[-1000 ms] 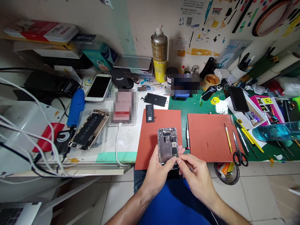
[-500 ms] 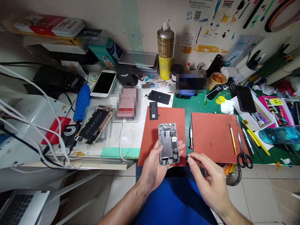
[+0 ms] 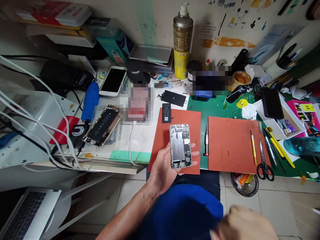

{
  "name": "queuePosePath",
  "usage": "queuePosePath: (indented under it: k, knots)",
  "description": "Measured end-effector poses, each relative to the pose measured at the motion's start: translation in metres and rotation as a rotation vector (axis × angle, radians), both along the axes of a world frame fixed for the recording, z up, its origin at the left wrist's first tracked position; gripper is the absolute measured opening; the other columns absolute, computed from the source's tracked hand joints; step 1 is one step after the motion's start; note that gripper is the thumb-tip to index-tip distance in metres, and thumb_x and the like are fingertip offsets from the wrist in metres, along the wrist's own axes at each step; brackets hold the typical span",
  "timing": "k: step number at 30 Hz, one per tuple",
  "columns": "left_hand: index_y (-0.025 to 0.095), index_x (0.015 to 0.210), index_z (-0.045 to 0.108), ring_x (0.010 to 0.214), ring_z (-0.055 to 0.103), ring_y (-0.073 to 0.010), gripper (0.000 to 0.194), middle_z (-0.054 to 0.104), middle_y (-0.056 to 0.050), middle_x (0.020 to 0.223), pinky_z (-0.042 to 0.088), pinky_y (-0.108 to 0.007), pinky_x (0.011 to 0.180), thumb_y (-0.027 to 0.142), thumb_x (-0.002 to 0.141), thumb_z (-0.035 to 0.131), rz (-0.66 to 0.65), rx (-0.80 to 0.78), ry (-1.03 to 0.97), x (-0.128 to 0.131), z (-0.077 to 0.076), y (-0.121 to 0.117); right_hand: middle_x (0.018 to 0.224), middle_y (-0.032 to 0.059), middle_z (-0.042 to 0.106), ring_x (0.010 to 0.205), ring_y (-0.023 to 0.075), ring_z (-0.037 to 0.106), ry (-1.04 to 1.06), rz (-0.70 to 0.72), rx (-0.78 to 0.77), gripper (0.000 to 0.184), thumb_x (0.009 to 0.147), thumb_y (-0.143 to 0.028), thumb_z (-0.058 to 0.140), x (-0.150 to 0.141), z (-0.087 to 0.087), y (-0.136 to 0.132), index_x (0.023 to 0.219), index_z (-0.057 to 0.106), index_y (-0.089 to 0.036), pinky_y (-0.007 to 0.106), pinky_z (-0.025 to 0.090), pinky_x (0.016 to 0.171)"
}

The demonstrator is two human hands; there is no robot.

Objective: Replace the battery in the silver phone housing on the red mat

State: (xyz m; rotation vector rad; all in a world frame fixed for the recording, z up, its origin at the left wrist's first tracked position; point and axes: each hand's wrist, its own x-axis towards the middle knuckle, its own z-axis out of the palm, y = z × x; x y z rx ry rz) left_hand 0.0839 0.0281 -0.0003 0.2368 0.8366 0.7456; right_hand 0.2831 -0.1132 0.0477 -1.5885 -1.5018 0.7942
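Note:
My left hand (image 3: 163, 170) grips an opened phone housing (image 3: 180, 146), its bare metal insides facing up, over the front edge of a red mat (image 3: 175, 120). My right hand (image 3: 243, 222) is low at the bottom right, back toward me and blurred, well away from the phone; its fingers are hidden. A small black battery (image 3: 166, 113) lies at the top of the same mat. A red-tipped screwdriver (image 3: 206, 141) lies on the green mat between the two red mats.
A second red mat (image 3: 232, 143) lies to the right, with a yellow tool (image 3: 253, 152), scissors (image 3: 264, 163) and tweezers beside it. Another opened phone (image 3: 102, 125) and a white phone (image 3: 113, 80) lie left. A spray can (image 3: 182, 41) stands at the wall. White cables (image 3: 37, 113) cross the left side.
My right hand let go of the phone's lower edge and pulled back toward my lap at the bottom right. My left hand keeps holding the phone. The view tilted downward.

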Motion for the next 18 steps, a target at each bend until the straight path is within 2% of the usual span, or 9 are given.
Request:
queuePosePath:
  k: [3, 5, 6, 8, 11, 13, 16, 18]
  knots:
    - [0.015, 0.149, 0.060, 0.115, 0.078, -0.0398, 0.062, 0.075, -0.020, 0.137, 0.059, -0.057, 0.104, 0.056, 0.104, 0.050, 0.035, 0.040, 0.079, -0.003, -0.002, 0.003, 0.078, 0.0049, 0.075, 0.068, 0.0204, 0.068, -0.138, -0.030, -0.045, 0.021, 0.105, -0.041, 0.065, 0.006, -0.026, 0.047, 0.094, 0.075, -0.026, 0.032, 0.050, 0.064]
    - [0.012, 0.142, 0.064, 0.107, 0.080, -0.0378, 0.061, 0.078, -0.020, 0.130, 0.061, -0.054, 0.100, 0.058, 0.104, 0.050, 0.047, 0.082, 0.155, -0.005, -0.003, 0.005, 0.090, 0.0072, 0.077, 0.075, 0.0214, 0.072, -0.461, -0.142, -0.175, 0.028, 0.110, -0.041, 0.054, 0.006, -0.046, 0.077, 0.100, 0.072, -0.022, 0.032, 0.048, 0.067]
    - [0.010, 0.138, 0.066, 0.102, 0.081, -0.0368, 0.062, 0.079, -0.021, 0.128, 0.062, -0.052, 0.097, 0.059, 0.103, 0.051, 0.043, 0.100, 0.196, -0.005, -0.004, 0.005, 0.092, 0.0079, 0.078, 0.077, 0.0220, 0.073, -0.585, -0.156, -0.240, 0.029, 0.110, -0.041, 0.052, 0.006, -0.055, 0.089, 0.101, 0.070, -0.020, 0.032, 0.046, 0.067]
    - [0.009, 0.132, 0.068, 0.093, 0.082, -0.0350, 0.062, 0.080, -0.022, 0.122, 0.065, -0.047, 0.088, 0.061, 0.101, 0.053, 0.033, 0.124, 0.274, -0.005, -0.006, 0.004, 0.088, 0.0083, 0.077, 0.073, 0.0226, 0.072, -0.679, -0.171, -0.286, 0.027, 0.108, -0.037, 0.053, 0.003, -0.069, 0.105, 0.094, 0.069, -0.019, 0.031, 0.039, 0.062]
    - [0.011, 0.129, 0.068, 0.079, 0.082, -0.0318, 0.063, 0.083, -0.020, 0.113, 0.066, -0.042, 0.074, 0.065, 0.100, 0.053, 0.030, 0.140, 0.371, -0.005, -0.010, 0.000, 0.083, 0.0112, 0.075, 0.064, 0.0226, 0.069, -0.736, -0.195, -0.295, 0.026, 0.106, -0.030, 0.054, -0.005, -0.078, 0.114, 0.087, 0.066, -0.018, 0.032, 0.029, 0.058]
    - [0.013, 0.130, 0.067, 0.073, 0.081, -0.0297, 0.064, 0.084, -0.017, 0.102, 0.064, -0.037, 0.067, 0.067, 0.100, 0.050, 0.024, 0.155, 0.414, -0.006, -0.016, -0.002, 0.082, 0.0126, 0.075, 0.061, 0.0230, 0.068, -0.753, -0.195, -0.284, 0.027, 0.105, -0.028, 0.052, -0.009, -0.079, 0.113, 0.084, 0.066, -0.018, 0.032, 0.026, 0.057]
    - [0.016, 0.135, 0.066, 0.068, 0.080, -0.0273, 0.063, 0.083, -0.012, 0.085, 0.062, -0.033, 0.062, 0.066, 0.103, 0.045, 0.002, 0.202, 0.422, -0.008, -0.023, -0.001, 0.081, 0.0107, 0.075, 0.063, 0.0239, 0.068, -0.732, -0.157, -0.201, 0.033, 0.108, -0.036, 0.048, 0.000, -0.077, 0.104, 0.086, 0.066, -0.019, 0.032, 0.031, 0.058]
    - [0.018, 0.138, 0.065, 0.068, 0.080, -0.0262, 0.060, 0.083, -0.010, 0.085, 0.062, -0.031, 0.060, 0.062, 0.104, 0.043, 0.001, 0.242, 0.420, -0.009, -0.025, 0.001, 0.082, 0.0094, 0.075, 0.064, 0.0244, 0.069, -0.720, -0.157, -0.073, 0.041, 0.111, -0.045, 0.041, 0.018, -0.078, 0.094, 0.090, 0.066, -0.021, 0.033, 0.036, 0.059]
